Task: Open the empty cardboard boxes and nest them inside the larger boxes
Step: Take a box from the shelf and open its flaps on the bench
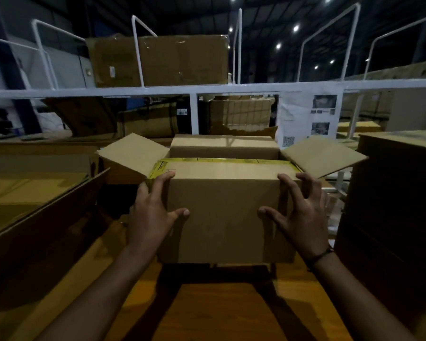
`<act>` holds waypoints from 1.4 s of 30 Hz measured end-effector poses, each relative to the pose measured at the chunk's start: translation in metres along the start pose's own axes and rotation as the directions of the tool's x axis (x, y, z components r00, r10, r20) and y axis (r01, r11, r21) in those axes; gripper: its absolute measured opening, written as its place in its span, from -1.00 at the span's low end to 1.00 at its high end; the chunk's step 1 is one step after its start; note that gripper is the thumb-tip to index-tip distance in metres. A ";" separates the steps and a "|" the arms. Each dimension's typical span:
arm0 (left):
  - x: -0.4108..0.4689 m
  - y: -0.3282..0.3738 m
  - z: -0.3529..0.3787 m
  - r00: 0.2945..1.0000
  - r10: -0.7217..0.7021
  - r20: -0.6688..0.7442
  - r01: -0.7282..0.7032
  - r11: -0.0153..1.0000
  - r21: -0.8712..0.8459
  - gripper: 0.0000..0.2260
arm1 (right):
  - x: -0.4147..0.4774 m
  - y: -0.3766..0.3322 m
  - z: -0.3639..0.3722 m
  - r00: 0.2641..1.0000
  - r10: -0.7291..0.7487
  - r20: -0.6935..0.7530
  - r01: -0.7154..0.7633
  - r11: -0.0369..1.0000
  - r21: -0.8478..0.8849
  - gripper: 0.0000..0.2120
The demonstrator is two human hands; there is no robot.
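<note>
A brown cardboard box (224,217) with yellow tape along its top edge is in the centre of the head view, held a little above the wooden table (207,313). Its top is open: the left flap (133,156) and right flap (322,156) spread outward, and the far flap (224,146) stands up. My left hand (153,212) grips the box's near left corner, thumb on the front face. My right hand (303,217) grips the near right corner, thumb on the front face and fingers curled at the side. The inside of the box is hidden.
A larger open cardboard box (40,210) lies at the left, and a tall dark box (394,198) stands at the right. Behind runs a white metal rack (207,91) carrying a big taped box (170,60). A printed paper sheet (310,116) hangs from the rack.
</note>
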State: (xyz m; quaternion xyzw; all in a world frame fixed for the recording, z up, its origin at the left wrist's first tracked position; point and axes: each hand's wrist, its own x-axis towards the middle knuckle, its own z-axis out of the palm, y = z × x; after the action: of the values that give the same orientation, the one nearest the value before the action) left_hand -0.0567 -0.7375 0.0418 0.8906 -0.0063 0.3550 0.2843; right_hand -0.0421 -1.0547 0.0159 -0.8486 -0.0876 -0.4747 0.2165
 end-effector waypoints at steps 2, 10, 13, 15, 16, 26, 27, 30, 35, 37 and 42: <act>0.009 0.008 -0.012 1.000 -0.004 0.004 0.004 1.000 0.025 -0.12 | 0.010 -0.005 -0.006 1.000 -0.006 -0.010 0.006 1.000 -0.003 -0.20; 0.037 0.029 -0.065 0.999 0.031 -0.035 -0.028 0.996 0.084 -0.09 | 0.053 -0.029 -0.031 0.998 -0.051 -0.028 0.052 0.997 0.065 -0.18; 0.049 0.031 -0.084 0.996 0.057 -0.063 -0.050 0.993 0.108 -0.07 | 0.068 -0.043 -0.037 0.997 -0.068 -0.041 0.071 0.995 0.074 -0.17; 0.061 0.030 -0.099 0.995 0.067 -0.077 -0.057 0.990 0.131 -0.07 | 0.079 -0.054 -0.039 0.996 -0.077 -0.049 0.081 0.994 0.074 -0.17; 0.067 0.030 -0.108 0.994 0.076 -0.084 -0.064 0.989 0.136 -0.07 | 0.084 -0.061 -0.040 0.995 -0.077 -0.055 0.082 0.994 0.076 -0.16; 0.121 -0.008 -0.190 0.957 0.261 -0.125 -0.249 0.963 0.107 -0.11 | 0.116 -0.155 -0.030 0.987 -0.053 -0.153 0.060 0.997 0.046 -0.16; 0.125 -0.018 -0.200 0.953 0.273 -0.129 -0.260 0.960 0.107 -0.11 | 0.116 -0.167 -0.025 0.986 -0.054 -0.161 0.061 0.997 0.042 -0.16; 0.139 -0.052 -0.229 0.939 0.311 -0.145 -0.294 0.948 0.124 -0.11 | 0.116 -0.207 -0.008 0.983 -0.053 -0.177 0.060 0.998 0.033 -0.16; 0.155 -0.107 -0.275 0.932 0.316 -0.178 -0.299 0.947 0.116 -0.12 | 0.118 -0.275 0.024 0.977 -0.044 -0.211 0.056 0.997 0.051 -0.15; 0.163 -0.129 -0.288 0.931 0.315 -0.187 -0.297 0.947 0.120 -0.13 | 0.120 -0.300 0.038 0.978 -0.044 -0.205 0.055 0.997 0.051 -0.15; 0.175 -0.184 -0.314 0.950 0.249 -0.191 -0.228 0.966 0.125 -0.15 | 0.124 -0.354 0.076 0.983 -0.059 -0.172 0.071 0.995 0.065 -0.15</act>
State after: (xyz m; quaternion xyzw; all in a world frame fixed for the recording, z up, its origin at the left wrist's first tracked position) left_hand -0.0846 -0.3894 0.2449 0.8553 -0.0665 0.4763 0.1930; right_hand -0.0431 -0.7116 0.1861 -0.7934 -0.1133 -0.5488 0.2376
